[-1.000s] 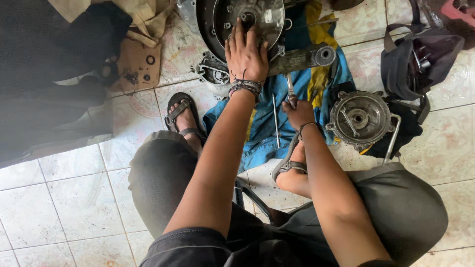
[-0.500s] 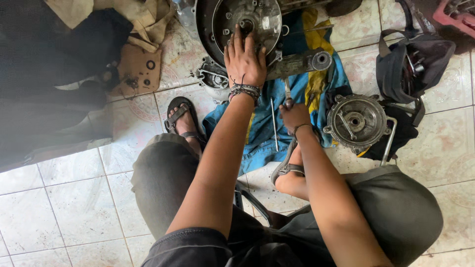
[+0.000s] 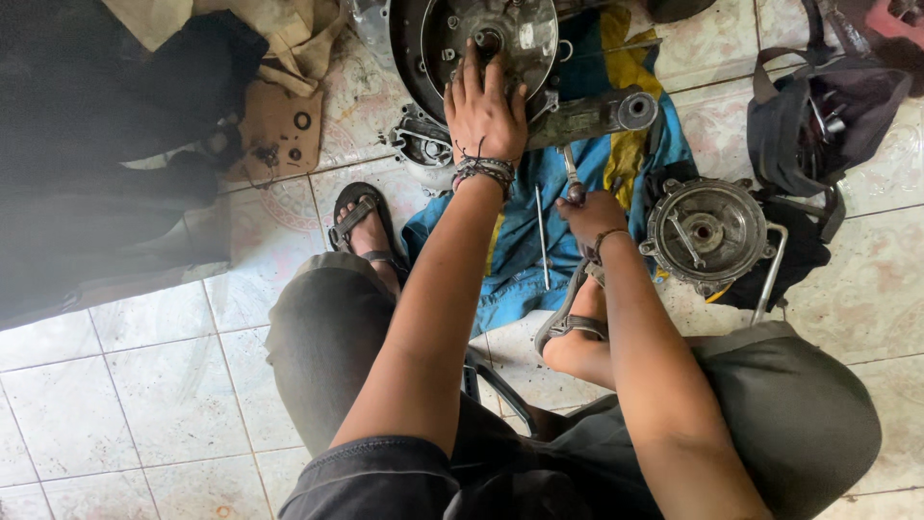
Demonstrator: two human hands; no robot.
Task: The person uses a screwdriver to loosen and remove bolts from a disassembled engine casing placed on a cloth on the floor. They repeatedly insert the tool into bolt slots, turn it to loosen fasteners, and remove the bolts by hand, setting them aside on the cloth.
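I squat on a tiled floor over a dark metal engine casing (image 3: pixel 452 29) that lies on a blue and yellow cloth (image 3: pixel 525 241). My left hand (image 3: pixel 483 114) rests flat on the casing's round face, fingers spread, a beaded band on the wrist. My right hand (image 3: pixel 589 214) is closed around a slim metal tool (image 3: pixel 571 171) that points up toward the casing's arm (image 3: pixel 602 114). A thin metal rod (image 3: pixel 541 236) lies on the cloth between my forearms.
A round metal cover (image 3: pixel 705 234) sits right of my right hand, with a dark bag (image 3: pixel 818 116) behind it. A smaller metal part (image 3: pixel 422 144) lies left of the casing. Cardboard with small rings (image 3: pixel 281 130) and dark cloth lie at left.
The view has drifted slightly. My left hand stays on the casing and my right hand keeps its hold on the tool, barely moved.
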